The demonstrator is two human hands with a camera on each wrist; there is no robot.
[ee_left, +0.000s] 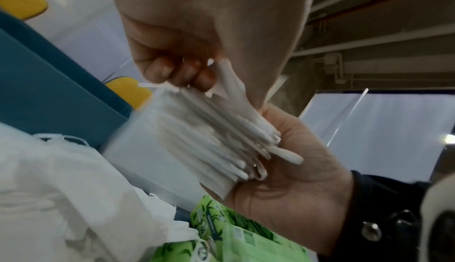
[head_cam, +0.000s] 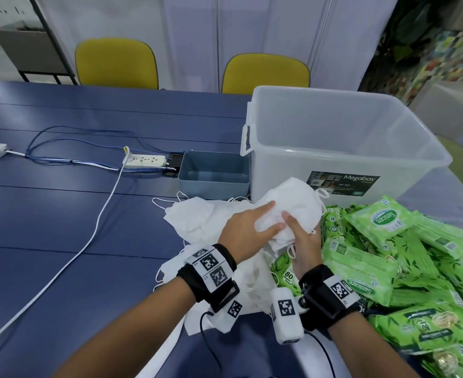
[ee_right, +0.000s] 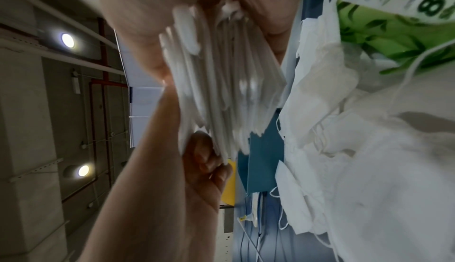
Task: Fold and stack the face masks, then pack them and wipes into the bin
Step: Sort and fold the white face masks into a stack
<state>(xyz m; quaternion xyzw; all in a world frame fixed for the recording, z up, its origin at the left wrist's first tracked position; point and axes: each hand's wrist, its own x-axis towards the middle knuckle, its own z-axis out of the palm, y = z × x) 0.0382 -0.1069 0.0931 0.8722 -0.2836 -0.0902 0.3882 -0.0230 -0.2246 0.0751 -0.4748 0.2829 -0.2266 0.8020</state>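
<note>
Face masks [head_cam: 293, 205] are gripped as a stack by both hands' fingers [head_cam: 268, 229]; beyond them, the bin [head_cam: 342, 148] is not filled yet.

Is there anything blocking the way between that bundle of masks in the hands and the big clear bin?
Nothing visible. The stack of masks is held by the left hand and right hand just in front of the clear bin, whose top is open and which looks empty.
</note>
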